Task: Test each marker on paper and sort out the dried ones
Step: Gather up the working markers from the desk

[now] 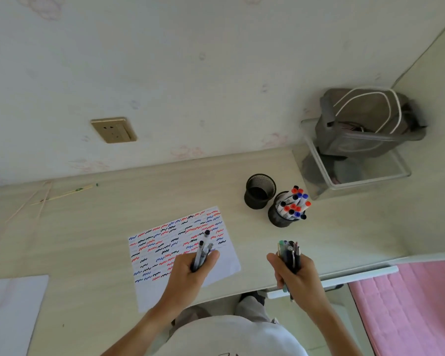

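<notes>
Item: marker-testing station, mid-sort. Left hand (190, 265), fingers curled round a small bundle of pens (203, 246), tips pointing away over the test sheet (165, 242); likely kept apart as one sorted lot, though which lot cannot be told. Right hand (293, 271), fingers closed round a larger bundle of pens (290, 253), held upright off the desk near its front edge, apparently a second lot kept separate from the first. Test sheet: white paper lying flat before the person, covered in rows of short red, blue and black squiggles, lower right part still bare. Two black mesh cups stand just beside each other beyond the sheet: one filled cup (283, 217) crowded with capped markers (294, 202), caps red, blue and black; one empty cup (260, 191), presumably waiting for rejects. Surface: pale wood-grain desk (100, 227) against a wall. Also present: second blank sheet (10, 304) at the left edge, thin sticks (62, 195) near the back, clear bin (357, 176) carrying a grey bag (365, 124), brass wall socket (113, 129), pink bedding (409, 304) at right.
</notes>
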